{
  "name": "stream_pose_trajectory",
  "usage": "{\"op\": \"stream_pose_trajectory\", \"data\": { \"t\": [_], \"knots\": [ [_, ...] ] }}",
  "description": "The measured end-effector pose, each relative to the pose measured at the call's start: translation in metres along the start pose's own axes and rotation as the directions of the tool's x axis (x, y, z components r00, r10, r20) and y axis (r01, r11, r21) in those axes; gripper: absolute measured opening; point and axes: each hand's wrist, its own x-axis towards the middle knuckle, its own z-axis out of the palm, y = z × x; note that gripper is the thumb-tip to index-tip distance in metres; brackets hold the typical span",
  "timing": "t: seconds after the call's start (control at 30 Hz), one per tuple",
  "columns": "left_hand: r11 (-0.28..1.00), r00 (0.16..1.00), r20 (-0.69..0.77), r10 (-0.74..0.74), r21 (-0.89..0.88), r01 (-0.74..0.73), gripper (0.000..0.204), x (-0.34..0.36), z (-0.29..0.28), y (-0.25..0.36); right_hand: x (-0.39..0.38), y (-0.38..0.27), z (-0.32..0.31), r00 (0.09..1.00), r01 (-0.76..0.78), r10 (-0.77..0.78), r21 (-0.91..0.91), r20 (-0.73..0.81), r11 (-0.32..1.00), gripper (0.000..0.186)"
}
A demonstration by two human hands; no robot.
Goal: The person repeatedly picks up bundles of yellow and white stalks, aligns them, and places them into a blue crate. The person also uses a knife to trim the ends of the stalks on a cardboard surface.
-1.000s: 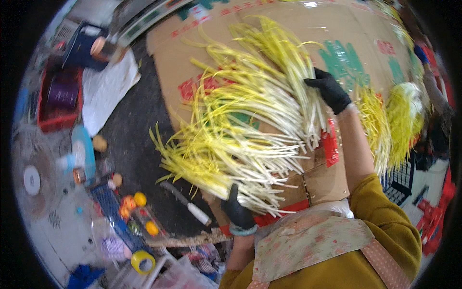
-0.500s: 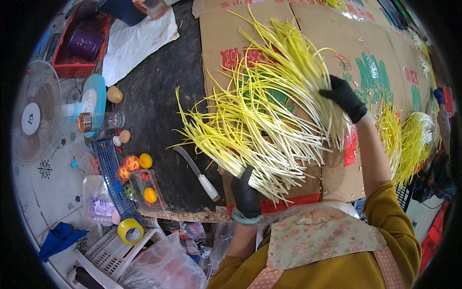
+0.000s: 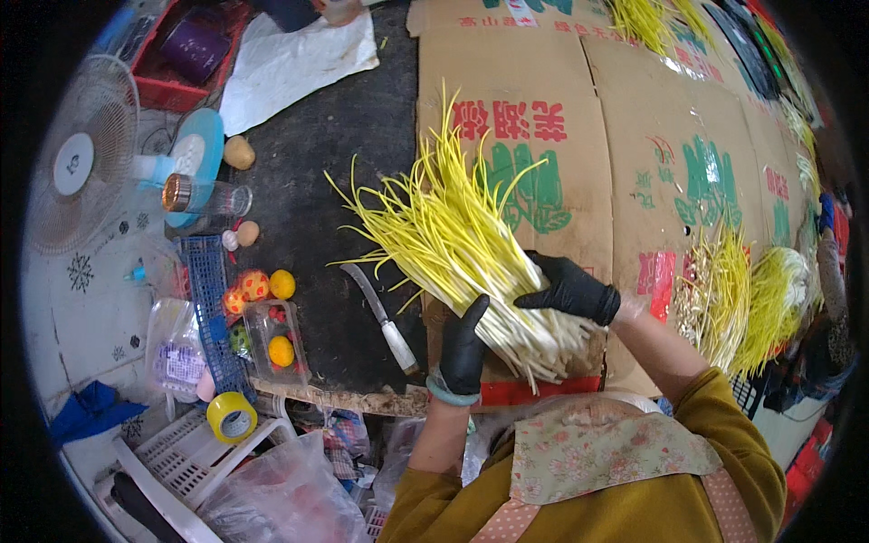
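A thick bundle of yellow chives (image 3: pixel 462 231), with yellow leaves and white stalks, lies slantwise over the cardboard edge, its leaf tips pointing up and left. My left hand (image 3: pixel 463 351), in a black glove, is closed around the near left side of the white stalks. From the right, my right hand (image 3: pixel 572 291), also black-gloved, presses its curled fingers round the same stalks, further up the bundle. Left of the left hand, a knife (image 3: pixel 385 321) with a curved blade and pale handle rests on the black mat.
Flattened cardboard (image 3: pixel 597 163) covers the table's right side; a black mat (image 3: pixel 308 181) covers the left. More chives (image 3: pixel 720 294) lie at the right edge. A glass bottle (image 3: pixel 208 195), a blue basket (image 3: pixel 213 308), and a clear box (image 3: pixel 276 339) with fruit line the left. A fan (image 3: pixel 86 154) stands beyond.
My right hand has come down and left, bringing its lifted chives onto the others. The spread stalks are now gathered into one tighter bundle between both hands.
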Motion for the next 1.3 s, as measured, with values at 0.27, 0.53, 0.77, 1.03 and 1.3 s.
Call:
{"op": "stream_pose_trajectory", "data": {
  "t": [0.27,0.53,0.77,1.03,1.3],
  "knots": [
    [0.858,0.858,0.363,-0.364,-0.228,0.461,0.044,0.027,0.011,0.014,0.018,-0.010,-0.010,0.956,-0.213,0.192,0.077,0.221,0.974,0.046],
    [0.792,0.668,0.464,-0.582,0.137,0.594,0.046,0.026,0.094,0.059,-0.012,-0.023,-0.047,0.907,-0.386,0.178,0.584,0.382,0.714,0.038],
    [0.885,0.639,0.621,-0.453,0.398,0.241,0.062,0.013,0.162,0.023,-0.076,-0.050,-0.085,0.999,-0.019,0.027,0.249,-0.029,0.968,0.063],
    [0.941,0.697,0.700,-0.152,0.318,-0.113,0.058,0.028,0.309,-0.012,-0.149,-0.085,-0.209,0.837,0.267,-0.369,-0.287,-0.404,0.920,0.073],
    [0.773,0.583,0.794,0.171,0.258,-0.579,0.050,0.082,0.449,0.005,-0.140,-0.106,-0.319,0.602,0.627,-0.583,-0.130,-0.545,0.768,0.074]
  ]
}}
